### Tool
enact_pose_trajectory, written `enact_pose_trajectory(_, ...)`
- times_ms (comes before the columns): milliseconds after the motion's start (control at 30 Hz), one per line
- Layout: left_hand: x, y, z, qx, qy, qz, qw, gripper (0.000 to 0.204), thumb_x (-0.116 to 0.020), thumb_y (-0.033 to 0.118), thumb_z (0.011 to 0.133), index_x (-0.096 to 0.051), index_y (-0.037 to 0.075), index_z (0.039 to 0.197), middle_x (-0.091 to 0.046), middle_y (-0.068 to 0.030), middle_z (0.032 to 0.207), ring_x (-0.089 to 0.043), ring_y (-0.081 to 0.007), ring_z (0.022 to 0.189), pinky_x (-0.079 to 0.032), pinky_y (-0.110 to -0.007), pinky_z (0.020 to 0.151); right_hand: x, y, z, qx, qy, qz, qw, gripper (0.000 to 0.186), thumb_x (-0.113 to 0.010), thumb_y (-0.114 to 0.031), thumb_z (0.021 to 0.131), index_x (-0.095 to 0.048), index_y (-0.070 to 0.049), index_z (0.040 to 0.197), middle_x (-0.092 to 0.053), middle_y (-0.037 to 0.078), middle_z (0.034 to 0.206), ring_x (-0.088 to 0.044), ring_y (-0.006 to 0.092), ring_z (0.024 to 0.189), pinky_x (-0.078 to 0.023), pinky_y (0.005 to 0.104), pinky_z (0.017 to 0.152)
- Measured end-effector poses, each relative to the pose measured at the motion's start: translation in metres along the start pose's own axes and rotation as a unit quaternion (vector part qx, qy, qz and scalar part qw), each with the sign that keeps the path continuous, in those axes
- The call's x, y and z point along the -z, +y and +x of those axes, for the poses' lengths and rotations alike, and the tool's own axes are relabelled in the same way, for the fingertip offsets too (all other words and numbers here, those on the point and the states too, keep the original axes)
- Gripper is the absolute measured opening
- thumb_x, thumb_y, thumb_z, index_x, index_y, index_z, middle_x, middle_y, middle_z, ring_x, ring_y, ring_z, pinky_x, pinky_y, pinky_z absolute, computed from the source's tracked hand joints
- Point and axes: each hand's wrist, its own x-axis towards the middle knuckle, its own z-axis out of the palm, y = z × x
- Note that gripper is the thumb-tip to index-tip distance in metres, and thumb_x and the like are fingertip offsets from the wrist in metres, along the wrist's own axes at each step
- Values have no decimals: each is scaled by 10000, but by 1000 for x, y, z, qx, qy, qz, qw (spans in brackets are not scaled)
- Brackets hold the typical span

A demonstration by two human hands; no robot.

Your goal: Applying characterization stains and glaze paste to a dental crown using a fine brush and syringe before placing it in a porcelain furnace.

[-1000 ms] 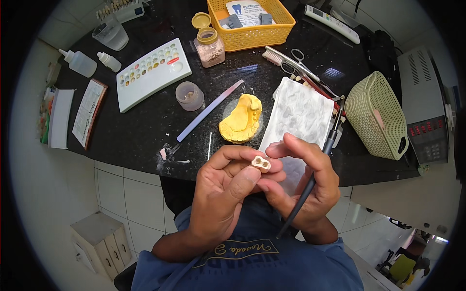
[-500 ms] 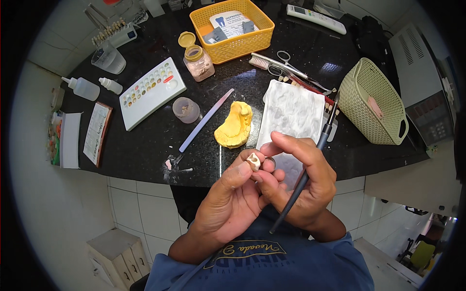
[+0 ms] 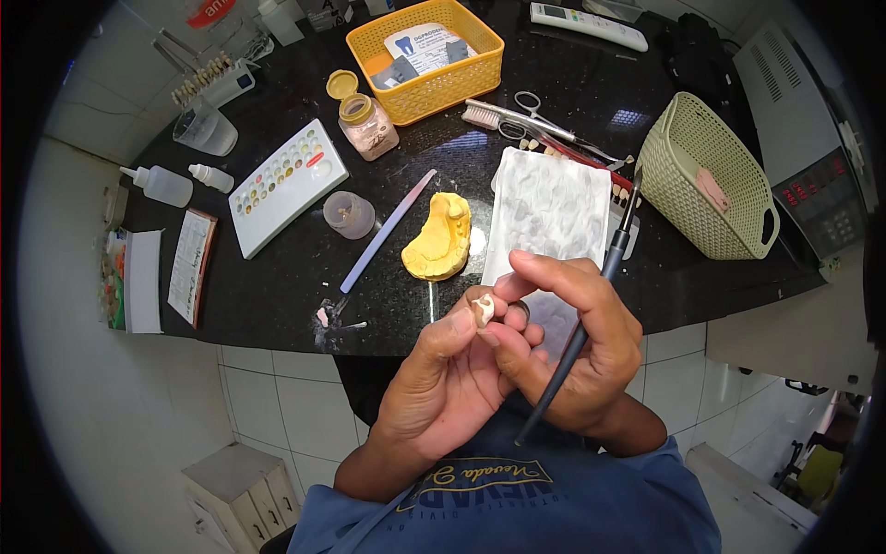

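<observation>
Plainly mid-job, the left hand [image 3: 443, 383] pinched a small whitish tooth piece [image 3: 484, 307] at its fingertips, while the right hand [image 3: 577, 355], curled shut, gripped a dark brush [image 3: 591, 314] and touched the piece. Beyond them, on the black surface [image 3: 572, 102], the yellow dental cast [image 3: 441, 238] lay apart beside a white pad [image 3: 546, 208], so seating the piece seemed undone.

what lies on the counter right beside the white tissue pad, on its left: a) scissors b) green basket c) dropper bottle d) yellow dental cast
d: the yellow dental cast lies just left of the white tissue pad; the scissors lie behind the pad, the green basket is on its right, and the dropper bottle is far off at the left.
</observation>
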Motion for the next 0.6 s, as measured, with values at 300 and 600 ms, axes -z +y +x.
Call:
enact_pose_trajectory(300,0,-3,-1,3,2,-28,1000,535,-589,228,899,-367,-28,1312,-571,-68,1040,-553,-221,1036,-427,-383,974,1,1,-2,6,2,-5,1000,456,-760,9,688,-598,37,1114,-643,121,822,-660,181,725,-525,260,614)
enact_pose_trajectory(600,-3,-4,-1,-309,21,371,875,158,-569,129,883,-516,48,1009,-523,-73,877,-540,-166,865,-564,-347,792,38,24,-7,20,63,-10,998,363,-519,-258,952,-484,45,1150,-567,118,851,-577,161,734,-461,284,645)
